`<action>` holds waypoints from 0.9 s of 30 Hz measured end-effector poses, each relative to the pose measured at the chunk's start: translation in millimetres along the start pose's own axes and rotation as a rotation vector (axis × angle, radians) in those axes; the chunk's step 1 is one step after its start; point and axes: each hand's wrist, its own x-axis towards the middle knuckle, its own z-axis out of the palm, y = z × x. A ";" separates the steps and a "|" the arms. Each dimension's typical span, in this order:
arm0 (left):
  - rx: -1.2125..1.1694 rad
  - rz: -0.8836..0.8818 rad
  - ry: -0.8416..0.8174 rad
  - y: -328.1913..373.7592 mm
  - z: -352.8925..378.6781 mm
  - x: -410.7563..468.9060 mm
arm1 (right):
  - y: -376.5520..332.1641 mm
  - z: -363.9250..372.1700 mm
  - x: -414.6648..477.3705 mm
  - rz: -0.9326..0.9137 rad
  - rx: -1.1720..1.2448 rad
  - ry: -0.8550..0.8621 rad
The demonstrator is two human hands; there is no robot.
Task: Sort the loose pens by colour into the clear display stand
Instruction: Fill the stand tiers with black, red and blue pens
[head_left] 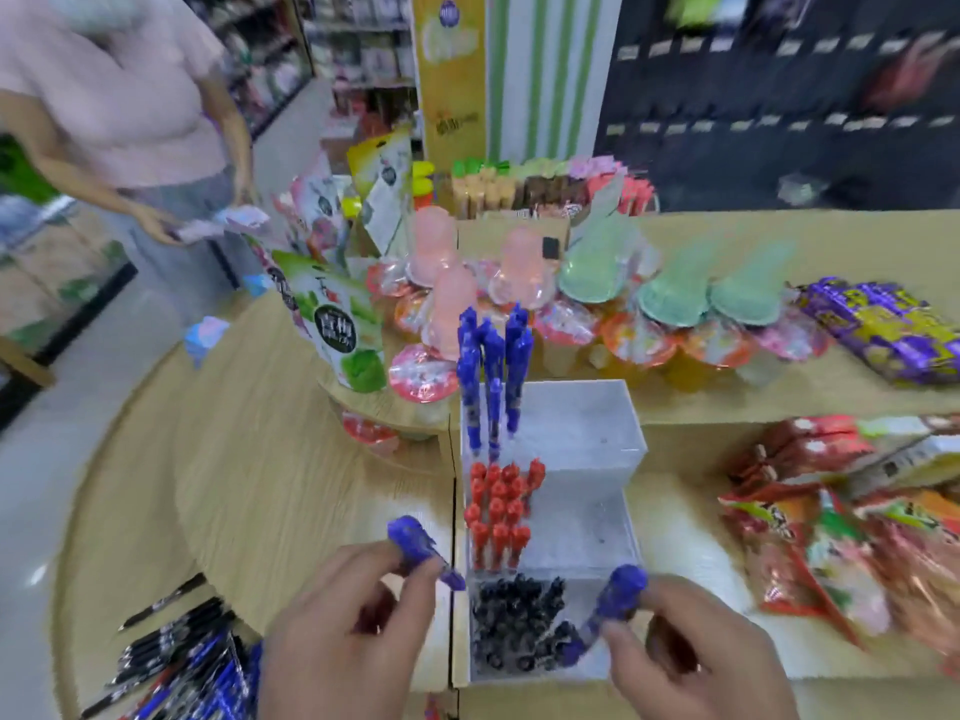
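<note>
A clear stepped display stand (587,433) sits on the wooden counter. Its back tier holds several blue pens (493,376), the middle tier red pens (498,506), the front tier black pens (519,621). My left hand (348,636) pinches one blue pen (421,548) just left of the stand. Over the black tier's right side, my right hand (691,652) pinches another blue pen (613,605). A heap of loose black, blue and red pens (192,662) lies at the lower left.
Jelly cups and pink and green sweets (597,293) crowd the shelf behind the stand. Snack packets (841,522) lie to the right, purple packs (883,330) beyond them. A green pouch (343,330) stands at the left. A person in pink (114,106) stands in the aisle.
</note>
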 end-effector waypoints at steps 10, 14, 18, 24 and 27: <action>-0.056 -0.004 -0.009 41.0 57.4 74.1 | -7.9 -7.7 143.2 -0.076 0.127 0.011; 0.032 0.007 0.033 39.3 75.8 79.3 | 8.5 5.6 181.7 -0.058 0.108 0.029; 0.080 -0.001 0.102 39.3 85.4 76.3 | 17.1 18.2 200.5 -0.068 0.091 0.005; 0.179 0.046 0.127 34.0 97.2 71.1 | 25.3 32.0 207.1 -0.104 0.065 -0.040; 0.214 0.054 0.139 29.3 101.9 69.8 | 28.9 35.0 207.6 -0.147 -0.004 -0.080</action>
